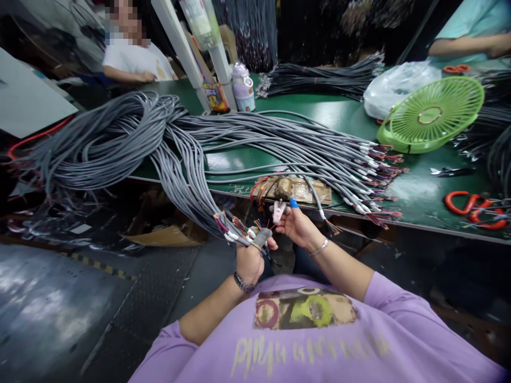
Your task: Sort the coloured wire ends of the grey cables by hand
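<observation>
My left hand (250, 261) is closed round the ends of several grey cables (195, 197), just off the table's front edge. A grey cover sits on its thumb, and stripped coloured wires (238, 226) with white sleeves stick out beside it. Close by on the right, my right hand (297, 230) has its fingers curled near the thin wires. Blue covering wraps its thumb tip. A pale pinkish-white piece (278, 211) shows at its fingers; whether it is a finger wrap or a held item is unclear. What lies between those fingers is too small to make out.
A large grey cable bundle (263, 127) spans the green table (419, 186). A taped cardboard piece (299, 189) lies at the front edge. Rightward are a green fan (435, 114), red-handled scissors (475, 207) and a plastic bag (399, 85). A bottle (242, 88) stands behind; two co-workers sit opposite.
</observation>
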`<state>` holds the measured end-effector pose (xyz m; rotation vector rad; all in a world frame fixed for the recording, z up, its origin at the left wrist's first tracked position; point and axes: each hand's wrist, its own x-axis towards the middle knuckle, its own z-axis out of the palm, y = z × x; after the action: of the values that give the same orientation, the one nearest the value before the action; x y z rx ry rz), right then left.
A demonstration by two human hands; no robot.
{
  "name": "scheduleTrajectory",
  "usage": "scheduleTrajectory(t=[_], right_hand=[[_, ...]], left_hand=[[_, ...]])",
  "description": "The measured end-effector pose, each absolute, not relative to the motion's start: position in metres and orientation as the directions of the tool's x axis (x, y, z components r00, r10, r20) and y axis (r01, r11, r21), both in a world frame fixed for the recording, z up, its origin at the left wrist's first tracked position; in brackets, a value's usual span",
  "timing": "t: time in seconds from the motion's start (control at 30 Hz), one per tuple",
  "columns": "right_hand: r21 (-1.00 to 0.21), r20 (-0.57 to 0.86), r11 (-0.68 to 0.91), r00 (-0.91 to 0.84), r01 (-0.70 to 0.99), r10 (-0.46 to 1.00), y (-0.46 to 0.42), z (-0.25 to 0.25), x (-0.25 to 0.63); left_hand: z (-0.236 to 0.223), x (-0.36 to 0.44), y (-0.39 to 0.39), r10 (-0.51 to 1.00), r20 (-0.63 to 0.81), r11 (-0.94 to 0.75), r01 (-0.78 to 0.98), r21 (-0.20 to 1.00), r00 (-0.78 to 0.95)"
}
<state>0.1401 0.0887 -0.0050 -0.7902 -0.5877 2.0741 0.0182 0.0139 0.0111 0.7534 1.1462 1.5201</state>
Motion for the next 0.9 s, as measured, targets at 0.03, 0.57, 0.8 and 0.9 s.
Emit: scheduleTrajectory(t=[0.03,0.57,0.8,0.9], right_hand=[[-0.656,-0.308,-0.547,-0.478,-0.520,0.823,0.090,-0.003,0.140],[-0.598,-0.367,-0.510,-0.354,-0.618,0.860,0.091,0.002,0.128],[-0.592,-0.335,-0.492,-0.360,-0.638,0.870,0.090,-0.003,0.126],[-0.574,-0.331,-0.512,-0.391,-0.639,0.859,0.088,-0.003,0.126]], left_hand=[[0.012,0.018,0.015,0.957,-0.094,-0.014,-0.369,0.929,-0.275],[0.006,0.028,0.023,0.946,-0.096,-0.009,-0.322,0.947,-0.309],[0.005,0.029,0.020,0.957,-0.080,0.001,-0.272,0.962,-0.279],[0.006,0.029,0.020,0.958,-0.077,-0.002,-0.275,0.962,-0.277]])
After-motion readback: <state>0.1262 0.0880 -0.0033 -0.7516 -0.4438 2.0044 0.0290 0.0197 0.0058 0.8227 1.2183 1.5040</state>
